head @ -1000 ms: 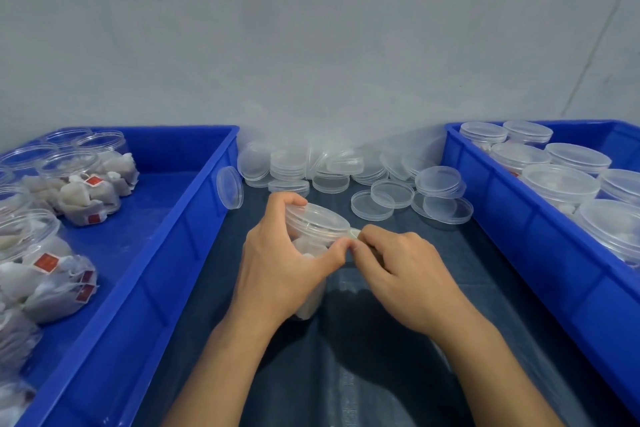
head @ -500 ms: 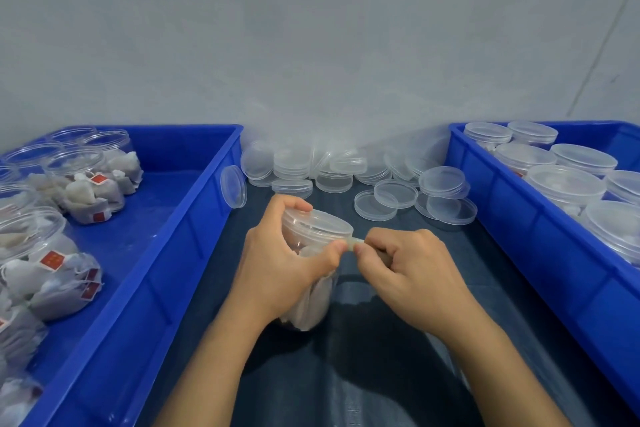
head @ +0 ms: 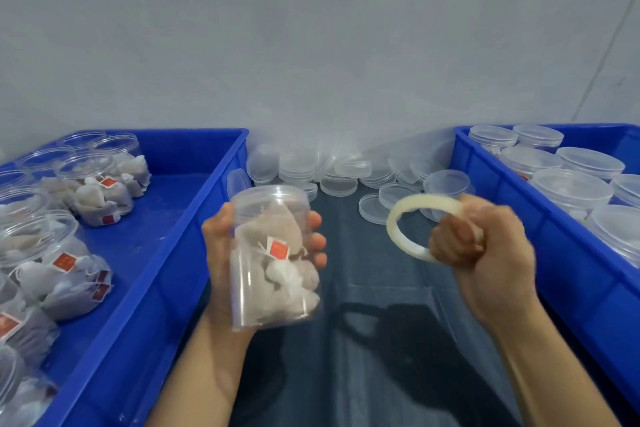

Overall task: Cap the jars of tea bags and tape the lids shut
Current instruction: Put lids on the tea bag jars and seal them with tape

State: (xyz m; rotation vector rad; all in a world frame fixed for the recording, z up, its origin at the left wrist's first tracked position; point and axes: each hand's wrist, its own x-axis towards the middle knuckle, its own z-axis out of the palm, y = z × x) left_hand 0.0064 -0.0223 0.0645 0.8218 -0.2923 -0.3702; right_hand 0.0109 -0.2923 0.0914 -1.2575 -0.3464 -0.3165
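The left hand (head: pixel 221 253) holds a clear plastic jar (head: pixel 275 260) upright in the air over the near left part of the dark table mat (head: pixel 388 340), its fingers curled round the far side so that the fingertips show past the jar's right wall. The jar is filled with white tea bags (head: pixel 291 281), 1 of them showing a red tag against the front wall, and a clear lid (head: pixel 268 196) sits on its top. Whether tape already runs round that lid cannot be told.

The right hand (head: pixel 485 253) is well apart from the left, raised to the right of the jar, and its fingers are clenched round a thin, pale roll of tape (head: pixel 403 218). The ring sticks out to the left of the fist, open side facing the camera, and is slightly blurred.

On the left stands a blue bin (head: pixel 166 246) holding open jars (head: pixel 86 166) packed with tea bags, some upright and some lying on their sides. On the right a second blue bin (head: pixel 502 211) holds capped jars (head: pixel 571 187) standing close together. Between the 2 bins, at the far edge of the mat against the grey wall (head: pixel 311 45), lies a heap of loose clear lids (head: pixel 339 173), some stacked and some tipped on edge, with a few flat ones just left of the right bin.
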